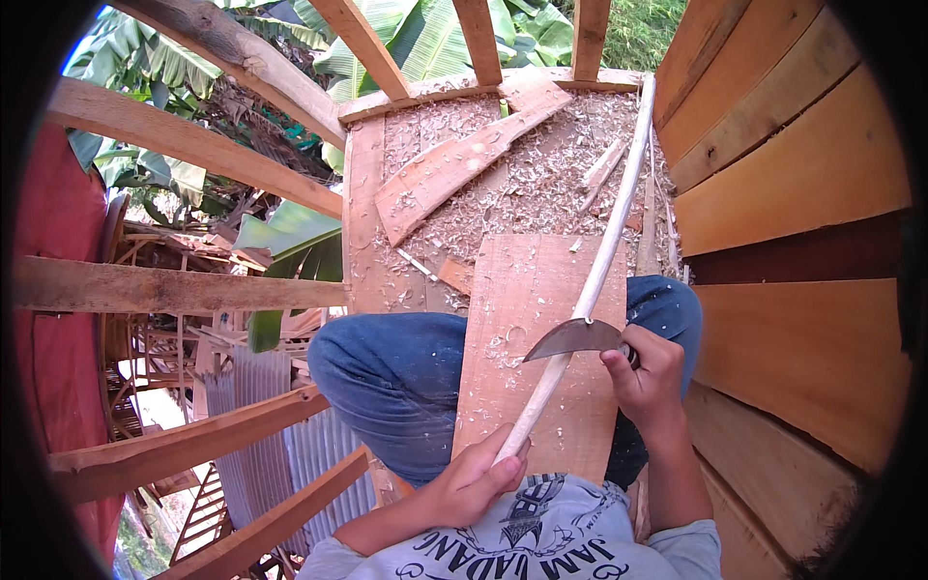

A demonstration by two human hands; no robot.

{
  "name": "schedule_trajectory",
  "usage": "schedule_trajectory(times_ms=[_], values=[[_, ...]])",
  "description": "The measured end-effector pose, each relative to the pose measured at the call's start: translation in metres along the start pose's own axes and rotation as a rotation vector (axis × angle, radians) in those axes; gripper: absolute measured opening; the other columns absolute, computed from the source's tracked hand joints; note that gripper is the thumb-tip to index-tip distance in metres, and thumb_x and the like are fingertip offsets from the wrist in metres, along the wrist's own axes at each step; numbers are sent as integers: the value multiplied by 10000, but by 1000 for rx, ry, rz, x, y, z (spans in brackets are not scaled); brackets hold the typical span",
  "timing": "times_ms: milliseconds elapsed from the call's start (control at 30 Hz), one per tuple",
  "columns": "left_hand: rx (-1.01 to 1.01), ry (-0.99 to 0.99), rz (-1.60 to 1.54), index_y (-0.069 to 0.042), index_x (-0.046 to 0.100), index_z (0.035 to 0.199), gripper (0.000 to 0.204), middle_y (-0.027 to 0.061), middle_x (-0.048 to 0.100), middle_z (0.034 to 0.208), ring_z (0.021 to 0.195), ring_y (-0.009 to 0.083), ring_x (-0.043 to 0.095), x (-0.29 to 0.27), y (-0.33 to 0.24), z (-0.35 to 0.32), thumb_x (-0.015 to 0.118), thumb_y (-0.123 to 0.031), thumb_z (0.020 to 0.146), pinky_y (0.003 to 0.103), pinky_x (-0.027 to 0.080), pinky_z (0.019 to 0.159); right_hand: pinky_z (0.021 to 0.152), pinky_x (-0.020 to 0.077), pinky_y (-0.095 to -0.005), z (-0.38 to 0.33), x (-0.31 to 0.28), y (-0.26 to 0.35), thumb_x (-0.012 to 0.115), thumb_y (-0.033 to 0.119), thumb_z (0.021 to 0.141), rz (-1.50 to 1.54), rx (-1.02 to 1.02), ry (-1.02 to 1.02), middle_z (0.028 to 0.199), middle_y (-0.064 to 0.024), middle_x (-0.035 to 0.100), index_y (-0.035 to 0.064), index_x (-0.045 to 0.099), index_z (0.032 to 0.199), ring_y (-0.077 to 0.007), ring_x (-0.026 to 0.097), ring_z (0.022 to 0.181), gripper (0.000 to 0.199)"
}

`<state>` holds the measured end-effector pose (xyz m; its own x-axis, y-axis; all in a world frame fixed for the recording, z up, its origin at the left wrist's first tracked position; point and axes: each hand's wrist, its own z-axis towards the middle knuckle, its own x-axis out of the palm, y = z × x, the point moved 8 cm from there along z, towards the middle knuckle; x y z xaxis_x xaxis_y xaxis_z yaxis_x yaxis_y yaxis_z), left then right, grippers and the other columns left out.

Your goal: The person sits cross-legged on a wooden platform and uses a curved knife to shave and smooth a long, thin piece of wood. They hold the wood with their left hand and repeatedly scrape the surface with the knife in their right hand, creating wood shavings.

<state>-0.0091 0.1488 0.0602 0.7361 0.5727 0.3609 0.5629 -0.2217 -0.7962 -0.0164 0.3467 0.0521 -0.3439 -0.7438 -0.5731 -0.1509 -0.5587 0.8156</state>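
A long, pale wooden stick (611, 237) runs from near my body up to the far right corner of the floor. Its near end is wrapped in the closed fingers of my left hand (483, 476). My right hand (650, 377) is closed round the handle of a curved knife (577, 338), mostly hidden by the fingers. The dark blade lies across the stick, its tip pointing left, with a small curl of wood at its upper edge. Beneath stick and blade, a flat wooden board (527, 280) rests across my lap between my knees.
Wood shavings (435, 126) cover the plank floor ahead. A shaped board (445, 179) lies there, with a thin stick (418, 263) and scraps (604, 172). A plank wall (793, 193) stands close on my right. Wooden railing bars (184, 298) line the left, above corrugated sheets (246, 435).
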Motion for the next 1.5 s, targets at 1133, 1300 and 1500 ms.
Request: schedule_trajectory(times_ms=[1133, 1300, 1500], values=[[300, -338, 886, 22, 528, 978, 333, 184, 576, 612, 564, 372, 622, -37, -21, -5, 691, -220, 818, 392, 471, 506, 438, 387, -339, -11, -3, 29, 661, 409, 866, -31, -326, -25, 533, -87, 456, 32, 511, 659, -268, 505, 452, 455], [333, -429, 967, 13, 544, 943, 336, 139, 546, 573, 506, 327, 600, -51, -23, -17, 720, -229, 791, 368, 460, 482, 439, 402, -331, -5, -37, -32, 705, 424, 816, 3, 41, -208, 533, -71, 446, 59, 521, 654, -251, 509, 455, 440], [424, -491, 971, 6, 550, 933, 347, 122, 541, 570, 482, 302, 583, -58, -26, -17, 754, -205, 748, 359, 443, 463, 440, 374, -349, -6, -24, 10, 666, 420, 855, -97, -232, -78, 539, -110, 427, 26, 488, 654, -294, 484, 461, 477]])
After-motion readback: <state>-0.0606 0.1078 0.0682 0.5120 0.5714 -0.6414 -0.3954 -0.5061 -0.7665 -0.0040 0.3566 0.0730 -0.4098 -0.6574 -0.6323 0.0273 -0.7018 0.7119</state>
